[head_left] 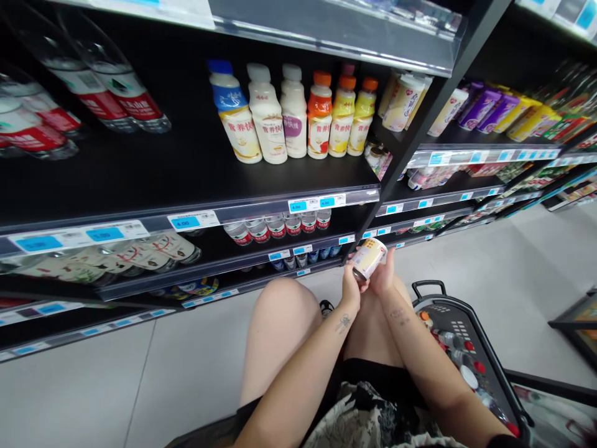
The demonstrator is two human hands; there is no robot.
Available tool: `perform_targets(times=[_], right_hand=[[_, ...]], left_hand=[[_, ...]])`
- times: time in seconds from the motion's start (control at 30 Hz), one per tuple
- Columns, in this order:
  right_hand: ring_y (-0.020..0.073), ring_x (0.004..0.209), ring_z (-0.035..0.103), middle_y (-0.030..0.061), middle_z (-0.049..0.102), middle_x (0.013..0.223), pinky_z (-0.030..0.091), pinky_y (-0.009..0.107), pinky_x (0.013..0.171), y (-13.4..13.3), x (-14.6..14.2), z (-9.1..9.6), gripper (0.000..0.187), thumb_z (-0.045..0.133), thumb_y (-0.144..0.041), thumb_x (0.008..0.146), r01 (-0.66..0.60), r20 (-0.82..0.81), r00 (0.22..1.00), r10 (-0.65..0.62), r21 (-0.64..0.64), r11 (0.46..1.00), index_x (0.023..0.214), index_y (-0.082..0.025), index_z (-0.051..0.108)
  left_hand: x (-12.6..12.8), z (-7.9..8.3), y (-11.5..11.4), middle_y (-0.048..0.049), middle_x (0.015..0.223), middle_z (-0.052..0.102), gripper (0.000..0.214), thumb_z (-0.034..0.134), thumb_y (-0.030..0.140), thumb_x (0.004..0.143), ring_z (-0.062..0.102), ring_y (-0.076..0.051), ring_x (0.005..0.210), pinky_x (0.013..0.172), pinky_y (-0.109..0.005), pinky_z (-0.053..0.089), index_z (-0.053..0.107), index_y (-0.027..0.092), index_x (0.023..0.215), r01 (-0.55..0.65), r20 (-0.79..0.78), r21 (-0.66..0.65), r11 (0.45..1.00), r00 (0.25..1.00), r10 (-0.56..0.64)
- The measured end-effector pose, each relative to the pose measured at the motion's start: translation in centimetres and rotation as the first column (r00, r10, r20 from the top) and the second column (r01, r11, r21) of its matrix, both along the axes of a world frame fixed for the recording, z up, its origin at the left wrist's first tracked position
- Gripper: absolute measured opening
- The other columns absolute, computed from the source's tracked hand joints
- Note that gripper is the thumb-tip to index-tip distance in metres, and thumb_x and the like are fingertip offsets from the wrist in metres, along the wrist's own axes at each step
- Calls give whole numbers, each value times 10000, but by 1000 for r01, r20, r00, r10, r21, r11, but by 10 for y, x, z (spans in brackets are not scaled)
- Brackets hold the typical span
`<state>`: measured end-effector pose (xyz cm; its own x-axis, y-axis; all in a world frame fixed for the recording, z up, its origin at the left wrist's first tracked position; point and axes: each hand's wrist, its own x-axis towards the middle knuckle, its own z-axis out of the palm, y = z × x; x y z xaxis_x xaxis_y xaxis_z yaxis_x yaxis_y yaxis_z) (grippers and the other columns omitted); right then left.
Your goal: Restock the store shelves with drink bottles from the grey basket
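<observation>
Both my hands hold one small drink bottle (368,257) with a cream and orange label, low in front of my knees. My left hand (351,288) wraps its lower end, and my right hand (384,277) cups it from the right side. The bottle lies tilted, its base pointing toward the shelves. Above it, a black shelf (196,180) carries a row of milk drink bottles (293,115) with blue, white and orange caps.
A dark shopping basket (466,348) with bottles in it stands on the floor to my right. Water bottles (93,93) lie at the upper left of the shelf. More shelves (489,155) with drinks run off to the right. Grey tiled floor (513,274) lies beyond.
</observation>
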<state>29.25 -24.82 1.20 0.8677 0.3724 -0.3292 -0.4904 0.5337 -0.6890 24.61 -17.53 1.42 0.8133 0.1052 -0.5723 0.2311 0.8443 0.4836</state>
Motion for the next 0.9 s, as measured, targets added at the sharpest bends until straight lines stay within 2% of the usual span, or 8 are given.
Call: perform_targets(times=[0.13,0.3,0.37,0.5,0.63,0.7,0.8,0.9], right_hand=[[302,1048,720,120,760,1075,615,422,848,2,2,-18,715,518,-809,840,43,30,999,-41,-45,998,1144,-178,666],[313,984,730,90,771,986,635,417,722,0,0,-37,624,592,-759,795,182,63,982,-175,-121,976,1093,-217,674],[324,993,728,89,774,974,640,432,762,-1,-3,-38,584,640,-708,773,203,88,977,-193,-133,970,1081,-214,680],[289,1051,721,56,775,1035,623,390,910,-8,-6,-22,561,756,-604,721,319,109,945,-309,-92,943,1108,-205,678],[235,1020,720,33,762,1073,628,317,847,-38,22,31,607,832,-549,664,512,188,854,-484,-142,847,1140,-213,664],[222,989,714,32,751,1065,624,280,750,-59,49,74,613,876,-501,609,594,284,797,-533,-206,778,1108,-209,671],[203,1010,695,16,721,1122,609,244,696,-81,101,150,643,926,-394,536,699,443,696,-566,-235,675,1104,-230,676],[187,1045,681,28,696,1155,604,214,702,-85,157,218,623,917,-357,553,771,553,598,-581,-196,606,1101,-217,656]], left_hand=[[3,1,13,-34,639,656,246,652,407,821,530,-126,495,436,-183,311,678,165,786,-32,57,184,982,998,22],[-10,15,24,-74,814,732,133,737,331,759,676,-236,778,572,-230,449,712,209,804,0,137,392,920,989,-58],[-12,20,31,-92,849,739,197,689,406,808,693,-272,876,642,-261,478,709,210,813,85,114,601,795,975,-191],[-13,30,57,-105,854,754,450,557,622,877,699,-318,957,808,-335,497,709,214,762,273,-36,896,351,831,-556],[-15,36,81,-117,982,773,767,185,734,961,704,-337,1015,883,-391,498,725,216,793,405,-365,907,-117,618,-696],[-16,35,88,-156,1052,763,776,177,717,965,696,-368,1051,887,-422,504,739,191,867,447,-500,856,-261,586,-638],[-17,34,91,-189,1066,756,617,372,649,944,689,-399,1070,905,-449,502,748,160,931,442,-568,820,-365,543,-618],[-15,33,89,-152,1030,768,515,475,615,912,705,-375,1035,888,-426,513,755,184,933,424,-538,836,-348,510,-671]])
